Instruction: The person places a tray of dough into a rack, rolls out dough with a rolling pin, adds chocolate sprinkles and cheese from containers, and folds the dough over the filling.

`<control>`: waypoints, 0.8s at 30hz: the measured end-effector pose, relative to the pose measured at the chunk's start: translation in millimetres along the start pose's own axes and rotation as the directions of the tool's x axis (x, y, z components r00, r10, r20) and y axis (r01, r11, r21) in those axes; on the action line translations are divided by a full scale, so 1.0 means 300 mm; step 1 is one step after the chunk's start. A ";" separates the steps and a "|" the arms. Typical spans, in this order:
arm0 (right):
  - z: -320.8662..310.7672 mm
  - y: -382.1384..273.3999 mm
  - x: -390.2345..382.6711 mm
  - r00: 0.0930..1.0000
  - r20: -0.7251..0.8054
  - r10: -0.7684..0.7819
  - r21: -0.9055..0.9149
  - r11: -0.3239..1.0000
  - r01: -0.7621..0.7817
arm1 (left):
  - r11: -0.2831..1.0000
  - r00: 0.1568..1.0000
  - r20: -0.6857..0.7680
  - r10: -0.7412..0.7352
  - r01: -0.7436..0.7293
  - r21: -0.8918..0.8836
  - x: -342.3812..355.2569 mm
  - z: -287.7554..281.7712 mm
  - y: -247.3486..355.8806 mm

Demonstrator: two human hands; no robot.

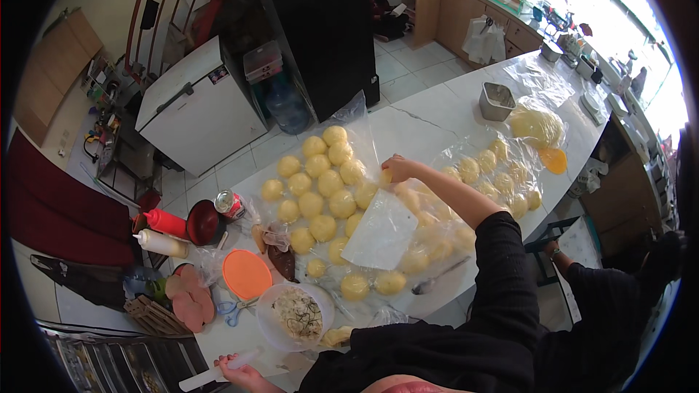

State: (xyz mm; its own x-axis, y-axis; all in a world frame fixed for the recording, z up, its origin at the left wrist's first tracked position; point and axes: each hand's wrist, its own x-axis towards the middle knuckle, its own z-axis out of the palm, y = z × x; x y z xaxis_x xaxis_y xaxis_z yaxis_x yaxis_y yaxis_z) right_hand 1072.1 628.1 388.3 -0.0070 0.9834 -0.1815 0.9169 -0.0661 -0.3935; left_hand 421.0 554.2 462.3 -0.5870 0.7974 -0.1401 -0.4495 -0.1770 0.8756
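Observation:
My left hand (pixel 244 374), low at the left, is closed round a white rolling pin (pixel 207 378) at the table's near edge. My right arm stretches over the table, and my right hand (pixel 402 168) grips a dough ball (pixel 386 175), mostly hidden by the fingers. Left of that hand, rows of yellow dough balls (pixel 330 182) lie on clear plastic sheeting. More dough balls (pixel 470 169) rest under plastic to its right. A whitish rectangular sheet (pixel 382 229) lies among the balls. Near my left hand stands a clear bowl (pixel 326 298) of shredded filling (pixel 295 311).
An orange lid (pixel 246 274), blue scissors (pixel 231 314), sauce bottles (pixel 166 223) and an open can (pixel 230 204) stand at the left. A metal tin (pixel 497 100), a large dough mass (pixel 537 126) and an orange scraper (pixel 553 160) lie far right. Another person (pixel 604 298) is at the right.

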 end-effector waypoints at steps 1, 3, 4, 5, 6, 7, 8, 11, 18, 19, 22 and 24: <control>0.002 0.002 -0.010 1.000 -0.001 0.005 -0.001 1.000 -0.005 | 1.000 1.000 0.003 -0.004 0.004 0.000 0.000 0.004 0.001; 0.002 -0.002 -0.035 0.992 -0.109 0.060 0.010 0.998 -0.059 | 1.000 0.999 -0.044 0.010 -0.011 -0.018 0.001 0.007 0.011; -0.019 -0.040 -0.047 0.993 -0.106 0.047 0.011 0.999 -0.047 | 1.000 0.998 -0.053 0.019 -0.020 -0.018 0.018 -0.027 0.027; -0.051 -0.068 -0.066 0.971 -0.069 0.227 0.237 0.950 -0.206 | 0.999 0.997 -0.065 0.033 -0.032 0.013 0.047 -0.072 0.041; -0.083 -0.076 -0.095 0.916 0.003 0.401 0.439 0.823 -0.361 | 0.999 0.997 -0.066 0.037 -0.034 0.039 0.067 -0.093 0.051; -0.104 -0.074 -0.112 0.884 -0.045 0.466 0.545 0.753 -0.369 | 0.999 0.997 -0.064 0.036 -0.034 0.036 0.083 -0.116 0.060; -0.127 -0.052 -0.143 0.838 -0.087 0.539 0.645 0.672 -0.365 | 0.999 0.997 -0.064 0.042 -0.040 0.031 0.097 -0.125 0.066; -0.180 -0.024 -0.244 0.714 -0.251 0.653 0.910 0.411 -0.057 | 0.999 0.995 -0.090 0.034 -0.033 0.009 0.118 -0.148 0.089; -0.221 -0.269 -0.504 0.663 -0.356 0.658 0.619 -0.365 0.695 | 0.999 0.993 -0.111 -0.038 0.038 -0.005 0.316 -0.291 0.170; -0.204 -0.337 -0.525 0.710 -0.466 0.528 0.593 -0.409 0.694 | 0.999 0.993 -0.112 -0.039 0.039 -0.006 0.361 -0.324 0.192; -0.118 -0.675 -0.565 0.719 -0.568 0.401 0.555 -0.459 0.694 | 1.000 0.997 -0.077 -0.022 0.022 -0.004 0.530 -0.463 0.279; -0.048 -0.975 -0.628 0.655 -0.624 0.426 0.592 -0.290 0.752 | 0.999 1.000 -0.008 0.019 -0.019 -0.027 0.635 -0.560 0.329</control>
State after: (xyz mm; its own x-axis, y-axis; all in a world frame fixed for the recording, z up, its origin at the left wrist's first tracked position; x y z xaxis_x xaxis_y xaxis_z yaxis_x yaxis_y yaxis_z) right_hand 810.9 464.6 550.5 0.6347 0.7219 0.2756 -0.5072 0.6583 -0.5562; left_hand 151.6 591.8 444.2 -0.6012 0.7889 -0.1271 -0.4560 -0.2080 0.8653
